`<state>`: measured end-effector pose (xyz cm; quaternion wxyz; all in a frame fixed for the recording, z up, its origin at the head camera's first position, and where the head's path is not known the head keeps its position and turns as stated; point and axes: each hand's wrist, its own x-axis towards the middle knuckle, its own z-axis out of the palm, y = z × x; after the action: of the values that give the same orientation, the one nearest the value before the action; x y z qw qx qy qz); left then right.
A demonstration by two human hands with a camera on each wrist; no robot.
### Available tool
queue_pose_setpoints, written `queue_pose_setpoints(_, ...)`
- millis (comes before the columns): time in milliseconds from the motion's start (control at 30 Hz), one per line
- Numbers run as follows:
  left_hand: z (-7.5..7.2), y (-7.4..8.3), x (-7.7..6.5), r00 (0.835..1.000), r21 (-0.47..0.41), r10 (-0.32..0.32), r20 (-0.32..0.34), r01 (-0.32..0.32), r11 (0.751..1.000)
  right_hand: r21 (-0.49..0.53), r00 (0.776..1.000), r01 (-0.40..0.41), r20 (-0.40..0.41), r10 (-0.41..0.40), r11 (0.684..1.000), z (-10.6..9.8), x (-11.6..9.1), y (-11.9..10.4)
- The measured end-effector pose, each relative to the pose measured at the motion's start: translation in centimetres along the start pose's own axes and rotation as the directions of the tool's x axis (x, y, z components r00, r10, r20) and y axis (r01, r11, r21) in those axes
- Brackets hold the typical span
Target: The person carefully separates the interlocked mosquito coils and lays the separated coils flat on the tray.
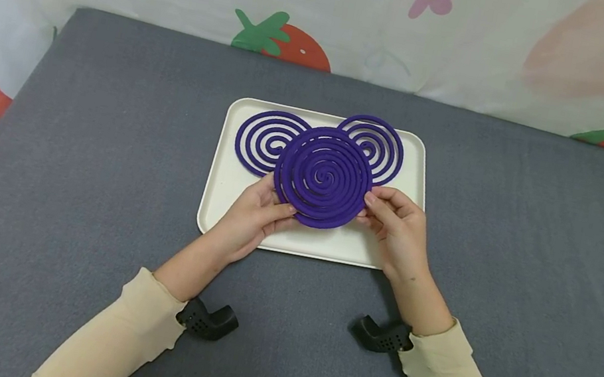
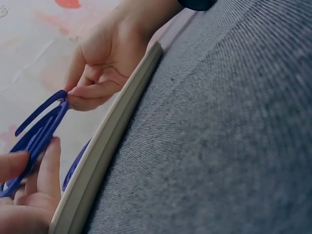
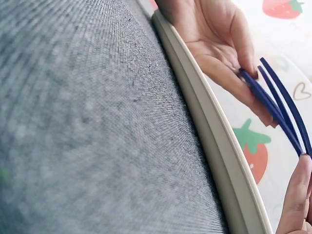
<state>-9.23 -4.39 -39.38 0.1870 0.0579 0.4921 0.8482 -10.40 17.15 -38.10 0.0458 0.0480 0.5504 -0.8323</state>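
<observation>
Both hands hold purple mosquito coils (image 1: 325,176), flat spirals lying over one another, above a white tray (image 1: 235,220). At the lower left of the coils, my left hand (image 1: 251,216) pinches the rim, thumb on top and fingers underneath. My right hand (image 1: 396,232) pinches the right edge between thumb and fingers. Seen edge-on in the right wrist view, the held coils (image 3: 275,105) spread apart into thin strips. Two looser spirals lie in the tray behind: a left coil (image 1: 247,138) and a right coil (image 1: 395,158), both partly hidden by the held ones.
The tray rests on a grey cloth-covered table (image 1: 123,137). Behind it hangs a white curtain (image 1: 362,17) printed with strawberries and a flower. Black wrist cameras, a left one (image 1: 207,320) and a right one (image 1: 382,335), stick out inward from the sleeves.
</observation>
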Motion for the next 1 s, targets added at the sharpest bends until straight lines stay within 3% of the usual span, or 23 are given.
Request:
queue_pose_setpoints(300,0.2,0.05,0.07,0.995,0.032,0.034,-0.098,-0.031,0.999,-0.051,1.0,0.006,-0.002,-0.006,0.999,-0.14,0.05,0.18)
queue_pose_setpoints(833,0.03,0.33,0.15,0.996,-0.086,-0.006,-0.084,-0.001,0.996,0.007,0.999,-0.018,0.037,0.018,1.0,-0.16,-0.1,0.0)
queue_pose_setpoints(1000,0.07,0.41,0.08,0.998,-0.08,-0.021,-0.062,0.016,0.997,-0.014,0.996,-0.053,0.076,0.054,0.998,-0.2,-0.08,0.05)
